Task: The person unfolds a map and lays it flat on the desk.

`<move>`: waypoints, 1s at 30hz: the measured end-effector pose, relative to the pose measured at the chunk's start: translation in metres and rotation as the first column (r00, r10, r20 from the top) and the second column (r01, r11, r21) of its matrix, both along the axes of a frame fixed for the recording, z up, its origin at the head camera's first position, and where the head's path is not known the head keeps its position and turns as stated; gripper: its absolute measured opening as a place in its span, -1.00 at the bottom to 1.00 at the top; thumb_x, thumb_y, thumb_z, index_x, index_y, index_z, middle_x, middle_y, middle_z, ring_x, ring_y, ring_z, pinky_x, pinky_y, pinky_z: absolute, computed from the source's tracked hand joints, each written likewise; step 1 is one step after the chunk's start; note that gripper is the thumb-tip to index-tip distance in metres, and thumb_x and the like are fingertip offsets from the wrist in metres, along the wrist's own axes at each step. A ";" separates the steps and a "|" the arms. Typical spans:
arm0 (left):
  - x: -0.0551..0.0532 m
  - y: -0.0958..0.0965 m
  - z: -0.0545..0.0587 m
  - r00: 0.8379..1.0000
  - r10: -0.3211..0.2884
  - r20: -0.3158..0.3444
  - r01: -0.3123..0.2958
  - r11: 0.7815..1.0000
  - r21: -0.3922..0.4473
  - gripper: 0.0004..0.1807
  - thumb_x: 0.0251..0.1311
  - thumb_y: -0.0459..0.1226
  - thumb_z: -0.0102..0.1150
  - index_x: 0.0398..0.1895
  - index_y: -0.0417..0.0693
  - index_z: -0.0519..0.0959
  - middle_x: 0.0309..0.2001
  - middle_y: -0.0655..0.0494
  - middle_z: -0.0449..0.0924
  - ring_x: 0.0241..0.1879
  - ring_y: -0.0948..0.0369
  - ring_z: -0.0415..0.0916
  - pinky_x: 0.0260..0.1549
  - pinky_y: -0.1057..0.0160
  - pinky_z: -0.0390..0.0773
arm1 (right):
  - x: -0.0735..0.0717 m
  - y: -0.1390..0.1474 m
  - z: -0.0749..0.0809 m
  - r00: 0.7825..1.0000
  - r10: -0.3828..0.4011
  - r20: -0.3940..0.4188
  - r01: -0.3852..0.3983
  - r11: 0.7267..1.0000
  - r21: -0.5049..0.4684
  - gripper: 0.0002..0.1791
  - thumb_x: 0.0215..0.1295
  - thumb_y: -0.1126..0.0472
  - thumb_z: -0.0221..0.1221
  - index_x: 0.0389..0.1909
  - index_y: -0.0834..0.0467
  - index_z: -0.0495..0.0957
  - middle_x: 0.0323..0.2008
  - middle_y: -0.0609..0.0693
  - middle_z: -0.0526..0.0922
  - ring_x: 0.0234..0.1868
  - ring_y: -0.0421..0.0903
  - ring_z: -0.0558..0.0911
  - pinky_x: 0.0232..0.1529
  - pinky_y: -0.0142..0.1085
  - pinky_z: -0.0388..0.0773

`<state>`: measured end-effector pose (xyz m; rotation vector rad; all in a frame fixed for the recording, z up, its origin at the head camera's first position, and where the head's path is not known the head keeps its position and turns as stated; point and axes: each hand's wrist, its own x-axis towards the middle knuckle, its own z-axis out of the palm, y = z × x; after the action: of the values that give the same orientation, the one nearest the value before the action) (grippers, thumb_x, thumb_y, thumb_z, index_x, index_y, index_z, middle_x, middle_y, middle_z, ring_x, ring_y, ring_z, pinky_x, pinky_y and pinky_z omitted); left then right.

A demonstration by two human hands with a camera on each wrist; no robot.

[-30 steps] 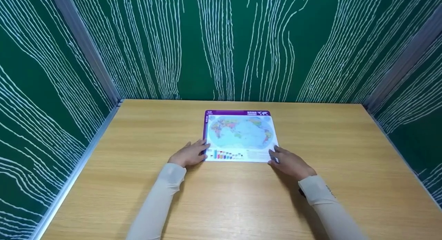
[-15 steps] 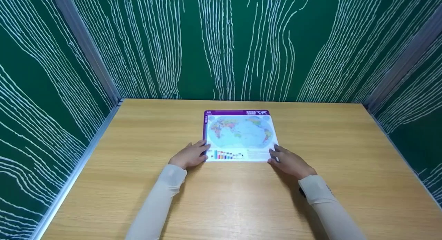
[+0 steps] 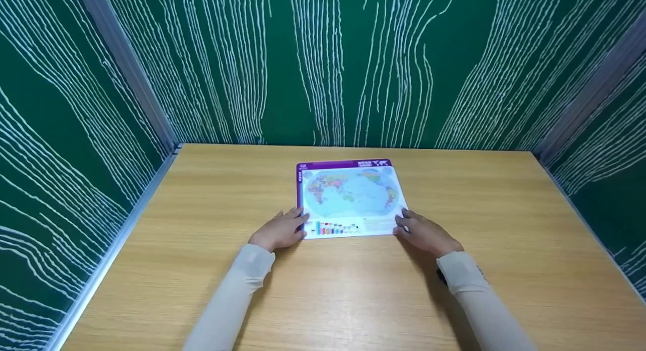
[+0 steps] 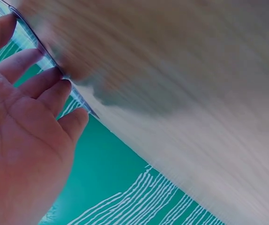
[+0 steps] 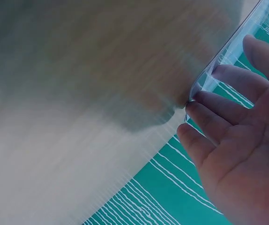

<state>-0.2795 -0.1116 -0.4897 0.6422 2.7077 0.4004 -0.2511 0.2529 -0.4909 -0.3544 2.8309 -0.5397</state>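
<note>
A thin world map (image 3: 351,192) with a purple top border lies flat on the wooden table, turned slightly out of square. My left hand (image 3: 278,230) rests its fingertips on the map's lower left edge. At the lower right edge, my right hand (image 3: 429,233) touches the map the same way. In the left wrist view, relaxed fingers (image 4: 50,91) reach the thin map edge with the palm hanging free. The right wrist view has the fingers (image 5: 214,112) of that hand along the opposite edge, only lightly bent.
The wooden table (image 3: 348,295) extends around the map on every side. Green panels (image 3: 277,78) with wavy white lines stand behind it and at both sides, joined by grey metal posts (image 3: 131,68).
The map has turned slightly counterclockwise, its top right corner a little farther away and its lower left corner a little nearer. Both hands have stayed at its edges, moving only slightly.
</note>
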 end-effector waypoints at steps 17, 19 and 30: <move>0.015 0.003 0.001 0.998 -0.036 -0.043 0.035 0.999 -0.018 -0.40 0.42 -0.06 -0.09 0.47 0.03 0.16 0.52 -0.01 -0.01 0.52 0.06 -0.08 0.49 -0.05 -0.09 | -0.011 0.000 0.005 1.000 -0.022 0.019 0.022 1.000 0.007 -0.46 0.47 0.01 -0.02 0.38 0.14 0.30 0.45 0.23 0.15 0.45 0.29 0.12 0.36 0.21 0.12; 0.017 0.003 0.000 0.999 -0.029 -0.035 0.028 0.999 -0.016 -0.40 0.42 -0.05 -0.09 0.47 0.04 0.16 0.52 0.00 0.00 0.52 0.07 -0.09 0.49 -0.04 -0.09 | -0.012 0.000 0.004 1.000 -0.021 0.023 0.021 1.000 0.002 -0.46 0.47 0.01 -0.03 0.38 0.14 0.30 0.45 0.23 0.15 0.45 0.29 0.12 0.37 0.20 0.11; 0.025 0.008 0.002 0.998 -0.032 -0.048 0.030 0.999 -0.032 -0.42 0.41 -0.04 -0.08 0.45 0.04 0.21 0.51 -0.01 0.03 0.51 0.07 -0.06 0.48 -0.02 -0.03 | -0.022 -0.003 0.008 0.998 -0.042 0.048 0.042 0.999 -0.001 -0.49 0.46 0.01 -0.01 0.34 0.12 0.36 0.45 0.22 0.18 0.44 0.31 0.13 0.36 0.23 0.13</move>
<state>-0.2547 -0.1035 -0.4875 0.6925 2.7401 0.3383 -0.2726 0.2500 -0.4832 -0.2785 2.7975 -0.5515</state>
